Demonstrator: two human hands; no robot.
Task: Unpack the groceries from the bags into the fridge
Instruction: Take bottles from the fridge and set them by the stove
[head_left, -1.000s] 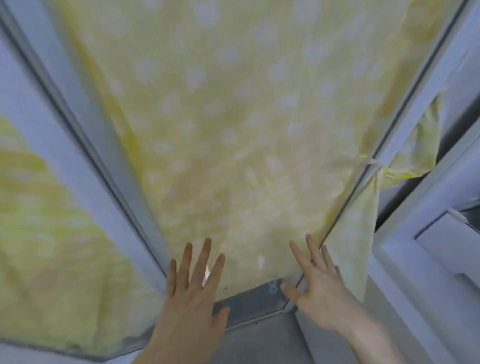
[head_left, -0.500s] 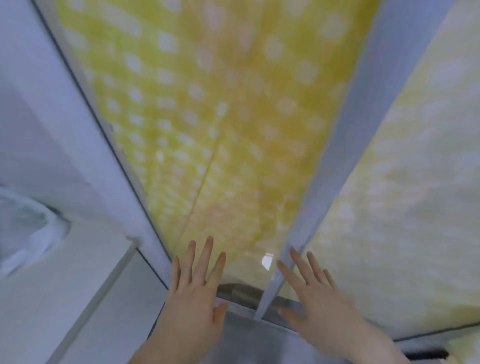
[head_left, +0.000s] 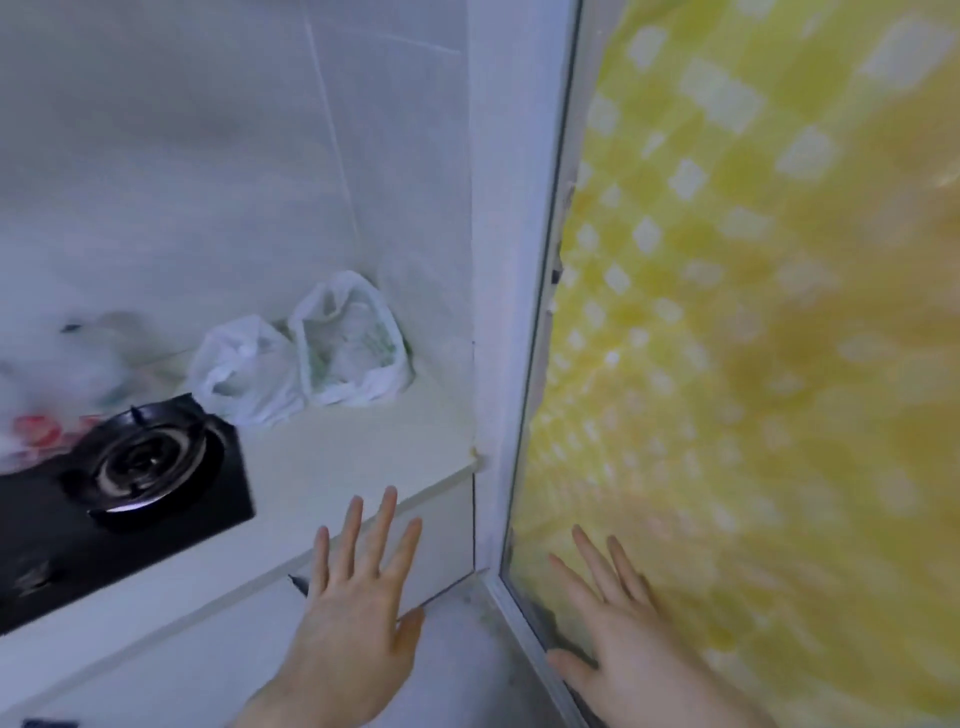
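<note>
Beside the stove (head_left: 140, 457), two white bags (head_left: 306, 364) untouched on the desk (head_left: 363, 457); both hands (head_left: 358, 618) spread and empty, reaching and grasping likely next.

Bags: you see two white plastic bags (head_left: 301, 358) on the counter, touching each other, tops open, far up past your left fingers (head_left: 387, 512).

View swung left: 2 bags (head_left: 301, 358) & stove (head_left: 145, 462) now visible.
</note>
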